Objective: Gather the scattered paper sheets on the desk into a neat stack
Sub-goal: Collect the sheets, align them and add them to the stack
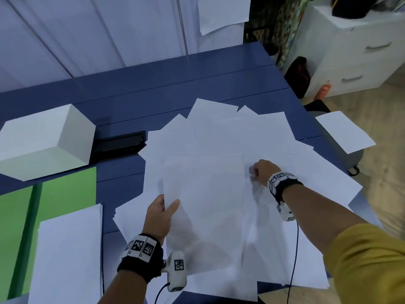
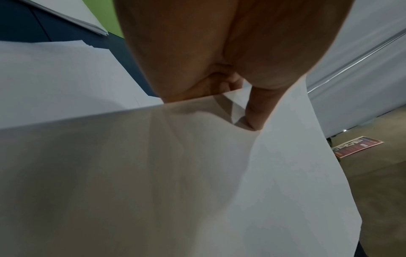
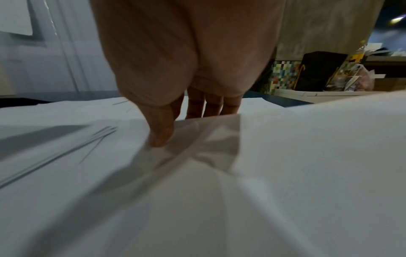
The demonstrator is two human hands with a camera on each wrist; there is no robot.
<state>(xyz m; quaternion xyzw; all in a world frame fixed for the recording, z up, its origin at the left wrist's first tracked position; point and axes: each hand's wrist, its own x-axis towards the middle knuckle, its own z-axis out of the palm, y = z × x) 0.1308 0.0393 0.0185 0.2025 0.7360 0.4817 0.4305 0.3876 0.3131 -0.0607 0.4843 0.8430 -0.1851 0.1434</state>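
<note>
My head view is evenly lit but cool and bluish, edges bowed toward 3 and 9 o'clock. The right hand [image 1: 262,171] smears with motion blur. Both wrist views are dim and soft; the left hand [image 2: 219,52] fills 12 o'clock out of focus, casting grey shadow onto the paper sheets [image 2: 153,173].

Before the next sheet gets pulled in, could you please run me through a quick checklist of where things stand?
1. Left hand grips the lifted sheet, thumb on top: ok.
2. Right hand pinches a sheet in the scattered pile, which buckles under the thumb: ok.
3. Pile squared up: not ok, corners fan out in many directions.
4. All sheets on the blue desk: not ok, one loose sheet lies off its right edge.
5. How many sheets each hand holds: cannot tell.
</note>
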